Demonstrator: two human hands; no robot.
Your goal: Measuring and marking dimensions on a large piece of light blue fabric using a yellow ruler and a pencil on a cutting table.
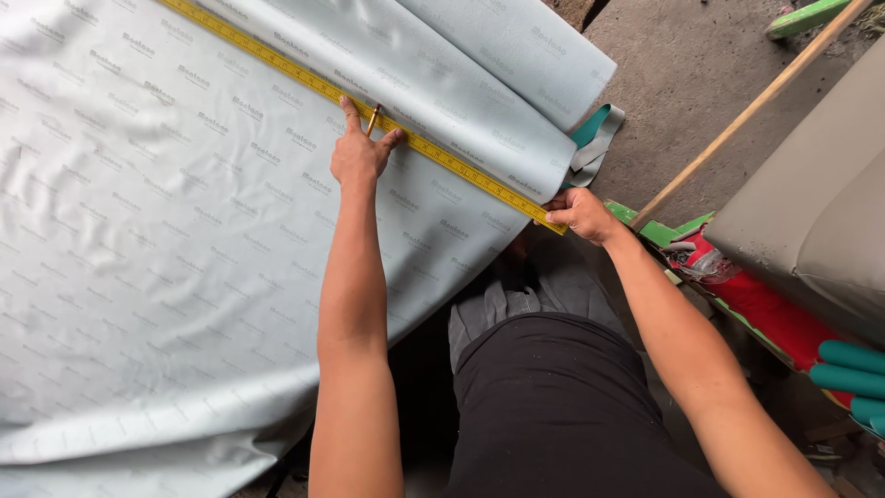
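Left hand (361,152) pressed flat on the pale grey sheet (166,231), fingers spread, pencil (372,119) pinched against the yellow tape measure (369,112). Right hand (579,212) clamped on the tape's near end at the sheet's edge. Tape runs diagonally across the sheet, beside the rolled part (479,83). Hands well apart.

Tape measure (369,115): runs off the frame at 11 o'clock.
Pencil (372,120): mostly hidden by the left hand (359,157).
Grey sheet (166,240): cut off at 9 o'clock.
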